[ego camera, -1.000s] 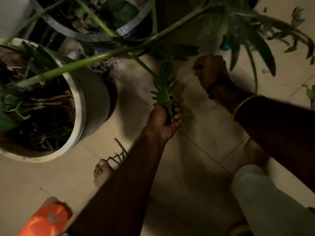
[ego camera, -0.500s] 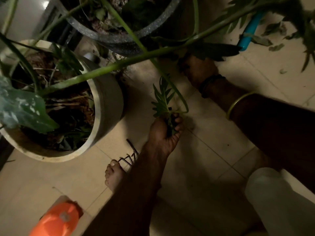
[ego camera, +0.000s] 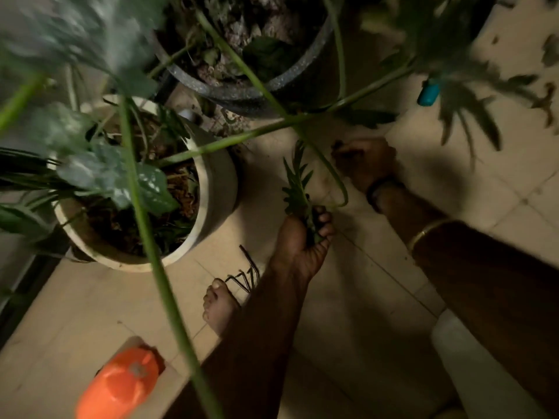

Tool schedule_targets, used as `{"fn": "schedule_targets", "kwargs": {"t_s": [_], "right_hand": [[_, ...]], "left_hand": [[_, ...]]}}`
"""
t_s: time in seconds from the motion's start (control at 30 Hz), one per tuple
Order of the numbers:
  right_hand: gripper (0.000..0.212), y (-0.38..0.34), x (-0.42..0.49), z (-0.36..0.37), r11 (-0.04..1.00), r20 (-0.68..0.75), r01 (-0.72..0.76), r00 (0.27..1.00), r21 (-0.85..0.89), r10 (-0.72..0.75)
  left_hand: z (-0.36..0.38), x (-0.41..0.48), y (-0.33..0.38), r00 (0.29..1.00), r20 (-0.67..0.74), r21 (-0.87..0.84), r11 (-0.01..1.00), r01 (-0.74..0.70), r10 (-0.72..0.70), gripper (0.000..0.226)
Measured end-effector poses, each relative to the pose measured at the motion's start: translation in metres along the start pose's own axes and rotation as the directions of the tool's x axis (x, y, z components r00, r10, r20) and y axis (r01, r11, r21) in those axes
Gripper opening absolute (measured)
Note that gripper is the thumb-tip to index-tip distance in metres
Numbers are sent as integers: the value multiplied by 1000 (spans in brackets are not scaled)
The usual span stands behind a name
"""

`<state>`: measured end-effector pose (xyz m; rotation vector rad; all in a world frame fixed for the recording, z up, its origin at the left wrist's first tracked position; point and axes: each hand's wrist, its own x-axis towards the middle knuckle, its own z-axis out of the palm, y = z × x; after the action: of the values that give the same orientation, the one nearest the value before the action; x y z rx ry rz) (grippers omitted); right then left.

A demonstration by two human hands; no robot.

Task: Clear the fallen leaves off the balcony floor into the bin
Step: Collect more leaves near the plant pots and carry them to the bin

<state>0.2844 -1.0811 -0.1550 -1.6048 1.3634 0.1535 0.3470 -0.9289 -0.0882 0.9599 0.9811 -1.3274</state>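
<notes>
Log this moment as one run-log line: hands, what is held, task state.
left hand: grips leaf bunch | right hand: low at floor, grasp unclear | bin: not in view | leaf bits on floor

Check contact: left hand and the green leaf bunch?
Touching. In the head view the left hand has its fingers curled round the base of the leaf bunch, whose leaves stick up out of the grip.

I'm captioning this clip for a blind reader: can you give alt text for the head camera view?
In dim light, a person's left hand grips a bunch of green leaves above the tiled balcony floor, while the right hand reaches down beside a dark plant pot. A pale pot stands at left.
</notes>
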Motion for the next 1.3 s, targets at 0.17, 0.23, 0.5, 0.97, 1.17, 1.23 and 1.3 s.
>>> {"fn": "schedule_targets", "kwargs": {"t_s": [0.17,0.23,0.5,0.97,1.17,1.23,1.3], "right_hand": [[20,-30,-124,-58,865,-175,-91,964,494,201],[20,-49,-162,-86,773,-202,-112,933,624,298],[15,-160,-311,-211,650,-268,28,924,759,273],[24,-341,-580,-240,688,-99,229,969,688,-224],[36,-379,-708,-140,632,79,187,927,752,-368],[32,-385,-752,-95,651,155,132,918,747,-364],[33,-390,-796,-53,653,223,81,902,753,-369]], "left_hand": [[52,-62,-34,997,45,47,997,68,-70,29],[78,-100,-49,995,65,80,995,67,-72,29],[158,-290,-77,989,139,53,997,-53,45,34],[114,-604,-55,875,84,-447,802,-395,477,31],[-22,-722,-31,788,-6,-550,656,-517,616,23],[-76,-760,-25,753,-54,-580,593,-559,656,24],[-129,-792,-22,710,-98,-599,529,-602,697,25]]}}
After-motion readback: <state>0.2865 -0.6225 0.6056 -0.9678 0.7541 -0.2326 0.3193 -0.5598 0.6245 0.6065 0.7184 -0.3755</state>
